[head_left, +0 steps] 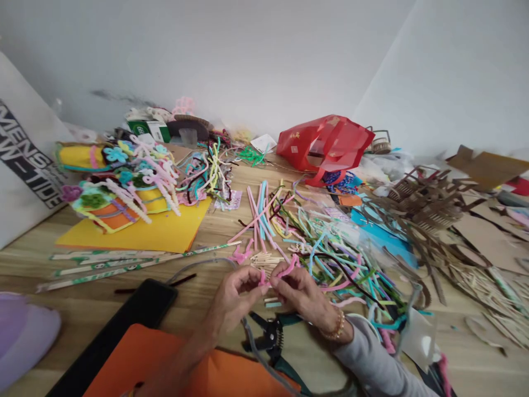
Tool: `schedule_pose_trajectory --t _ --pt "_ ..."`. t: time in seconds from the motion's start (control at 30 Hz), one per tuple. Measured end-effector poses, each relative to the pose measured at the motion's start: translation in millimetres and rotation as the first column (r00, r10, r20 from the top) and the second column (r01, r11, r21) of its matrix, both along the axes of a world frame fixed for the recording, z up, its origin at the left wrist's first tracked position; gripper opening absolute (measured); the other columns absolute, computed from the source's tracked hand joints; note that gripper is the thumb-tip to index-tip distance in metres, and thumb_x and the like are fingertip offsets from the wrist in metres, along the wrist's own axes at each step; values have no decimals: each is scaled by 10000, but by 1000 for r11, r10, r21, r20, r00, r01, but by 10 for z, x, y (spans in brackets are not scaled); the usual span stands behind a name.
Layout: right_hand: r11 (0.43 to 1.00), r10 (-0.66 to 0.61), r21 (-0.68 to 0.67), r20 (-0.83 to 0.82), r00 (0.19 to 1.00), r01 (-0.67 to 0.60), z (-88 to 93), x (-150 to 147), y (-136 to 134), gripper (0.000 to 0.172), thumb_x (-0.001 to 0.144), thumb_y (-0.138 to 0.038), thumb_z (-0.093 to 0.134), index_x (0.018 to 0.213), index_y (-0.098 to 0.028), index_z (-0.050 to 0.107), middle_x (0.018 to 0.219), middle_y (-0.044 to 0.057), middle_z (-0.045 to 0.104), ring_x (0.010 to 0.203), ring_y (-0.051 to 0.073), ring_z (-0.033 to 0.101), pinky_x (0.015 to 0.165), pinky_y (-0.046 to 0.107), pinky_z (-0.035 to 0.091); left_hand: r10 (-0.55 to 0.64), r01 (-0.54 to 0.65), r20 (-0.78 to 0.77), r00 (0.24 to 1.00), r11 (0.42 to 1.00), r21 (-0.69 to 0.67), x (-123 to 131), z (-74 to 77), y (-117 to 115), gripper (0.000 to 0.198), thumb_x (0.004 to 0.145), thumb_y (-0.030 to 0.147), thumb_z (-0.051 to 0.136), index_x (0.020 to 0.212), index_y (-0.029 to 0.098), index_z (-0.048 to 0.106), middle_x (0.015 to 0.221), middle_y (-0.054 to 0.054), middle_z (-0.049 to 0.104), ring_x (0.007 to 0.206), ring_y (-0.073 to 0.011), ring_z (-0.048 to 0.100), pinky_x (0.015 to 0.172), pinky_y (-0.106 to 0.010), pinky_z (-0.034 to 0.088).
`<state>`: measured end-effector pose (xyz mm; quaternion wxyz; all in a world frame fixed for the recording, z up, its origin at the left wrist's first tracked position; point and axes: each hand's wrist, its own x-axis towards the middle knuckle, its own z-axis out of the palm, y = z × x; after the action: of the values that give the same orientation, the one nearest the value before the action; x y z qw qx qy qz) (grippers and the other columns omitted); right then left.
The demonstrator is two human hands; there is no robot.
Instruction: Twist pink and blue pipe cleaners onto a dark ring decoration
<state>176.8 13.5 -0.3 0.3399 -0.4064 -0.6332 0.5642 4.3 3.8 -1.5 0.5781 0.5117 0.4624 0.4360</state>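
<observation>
Between my two hands is a bent pink pipe cleaner (291,265). My left hand (236,295) pinches one end of it. The other part is held by the fingertips of my right hand (301,290), with a loop sticking up past them. Just beyond the hands lie a bent pink pipe cleaner piece (242,252) and short wooden sticks (264,259). Under and in front of my wrists are wire cutters or pliers (270,335) with dark handles, and an orange sheet (223,366).
Loose pipe cleaners (330,259) heap to the right. Pipe cleaner flowers (118,155) rest on yellow sheets (173,231) at left, near paper-wrapped sticks (99,267) and a long black object (124,331). A red bag (322,143) and woven baskets (430,201) stand farther back.
</observation>
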Motion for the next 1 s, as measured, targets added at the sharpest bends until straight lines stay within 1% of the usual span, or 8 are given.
schedule_pose_trajectory --t 0.1,0.23,0.37,0.47,0.57,0.73,0.9,1.0 --pt "994 -6 105 24 1000 3 26 -13 -15 228 897 -378 513 818 -166 546 565 -48 414 495 84 363 466 212 300 -87 88 30 996 995 -36 -45 -50 44 171 733 310 662 756 141 661 715 -21 645 705 -155 585 668 -240 462" --pt "968 -1 248 98 995 -23 73 -24 -37 157 914 -302 492 838 -179 554 618 -30 447 545 99 398 514 223 336 -174 173 -4 985 985 -25 -101 -108 83 243 783 364 617 700 140 660 626 0 584 628 -131 541 608 -226 428" --pt "937 -32 349 148 988 -22 115 -25 -53 132 908 -254 495 826 -172 560 679 -5 514 601 112 448 573 231 370 -268 268 -17 963 963 -14 -123 -85 77 287 811 368 591 665 128 648 614 -7 571 603 -126 527 586 -229 408" --pt "931 -40 364 154 987 -19 135 -22 -53 145 900 -253 505 803 -165 568 706 7 547 635 117 477 602 234 382 -301 302 -24 953 953 12 -134 -44 66 290 830 358 568 669 128 637 625 -13 576 615 -133 535 604 -239 411" --pt "958 -29 286 141 990 -13 126 -13 -39 184 896 -303 517 795 -160 577 680 -3 536 615 110 465 575 229 367 -281 286 -78 957 956 67 -136 -1 54 264 832 342 562 685 134 628 641 -14 583 626 -136 533 604 -240 406" --pt "1000 20 -5 56 998 -20 1 29 29 344 848 -435 560 676 -138 570 520 -37 465 462 71 369 437 208 263 -150 212 -268 952 953 216 -78 34 10 222 810 282 565 631 154 589 593 13 556 593 -127 500 585 -230 382" --pt "953 60 -292 -94 994 -85 -102 67 82 380 773 -465 635 614 -127 567 472 -39 488 380 47 371 392 180 261 -40 195 -394 918 912 361 0 -18 -62 173 824 219 539 670 160 593 676 -3 593 664 -136 535 653 -234 394" --pt "921 55 -374 -152 987 -109 -122 54 79 386 745 -486 656 628 -129 568 485 -38 497 375 53 405 394 178 326 -61 190 -364 930 925 330 -8 10 -71 184 828 236 542 666 162 588 666 1 578 664 -135 526 658 -235 391"
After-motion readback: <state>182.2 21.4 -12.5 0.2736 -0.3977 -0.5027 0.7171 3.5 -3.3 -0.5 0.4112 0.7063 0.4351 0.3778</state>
